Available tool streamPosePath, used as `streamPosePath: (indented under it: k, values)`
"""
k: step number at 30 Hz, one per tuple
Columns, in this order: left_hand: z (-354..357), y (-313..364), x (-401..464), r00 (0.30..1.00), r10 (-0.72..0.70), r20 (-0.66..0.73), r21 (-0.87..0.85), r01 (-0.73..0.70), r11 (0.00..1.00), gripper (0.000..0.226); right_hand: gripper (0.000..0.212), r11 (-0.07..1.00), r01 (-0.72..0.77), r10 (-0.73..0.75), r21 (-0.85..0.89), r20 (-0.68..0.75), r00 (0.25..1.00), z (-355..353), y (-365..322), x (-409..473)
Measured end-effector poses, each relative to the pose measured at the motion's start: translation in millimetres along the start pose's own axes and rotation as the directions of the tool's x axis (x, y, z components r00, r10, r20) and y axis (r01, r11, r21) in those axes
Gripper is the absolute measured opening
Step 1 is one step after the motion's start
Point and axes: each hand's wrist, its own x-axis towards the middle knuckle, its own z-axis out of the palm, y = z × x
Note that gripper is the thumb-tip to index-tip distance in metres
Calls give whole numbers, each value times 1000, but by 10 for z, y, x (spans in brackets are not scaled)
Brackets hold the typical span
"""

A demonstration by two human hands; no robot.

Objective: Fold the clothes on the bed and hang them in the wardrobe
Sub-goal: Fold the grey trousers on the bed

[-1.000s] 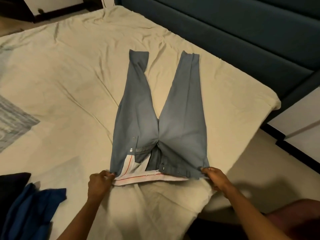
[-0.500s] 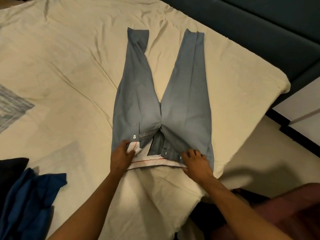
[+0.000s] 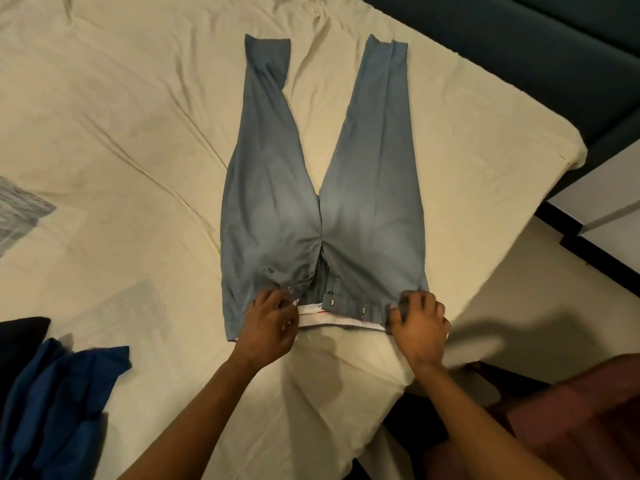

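On the bed, head view: a pair of grey-blue trousers (image 3: 322, 209) lies flat on a wrinkled cream bedsheet (image 3: 121, 150), waist toward the person and both legs fanned out toward the far edge.
Trousers: front side up, fly open, the white inner waistband with a thin red line showing between the two hands; the hems lie near the far side of the mattress, the legs apart in a narrow V.
Left hand (image 3: 268, 327): at the waistband's left half, just beside the open fly, fingers curled onto the cloth; it appears to be pinching the fabric at the button edge, though the fingertips are partly hidden.
Right hand (image 3: 417, 323): at the waistband's right end, fingers bent and bunched over the band, grasping the cloth there.
Forearms: both bare, reaching in from the bottom edge of the frame.
Blue garment (image 3: 59, 403): crumpled at the lower left on the sheet, well apart from the trousers, with a black piece of cloth (image 3: 20, 334) touching it on the far side.
Grey patterned fabric (image 3: 20, 209): at the left edge, lying on the sheet.
Headboard (image 3: 519, 46): dark teal and padded, running along the upper right beside the mattress.
Floor (image 3: 502, 299): pale, visible past the bed's right corner.
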Motion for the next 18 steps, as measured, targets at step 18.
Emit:
streamPosePath:
  k: [18]
  values:
    - [-90, 141, 547, 685, -726, 55, -719, 532, 447, 47, 40, 789, -532, 377, 307, 440, 815, -84, 256, 410]
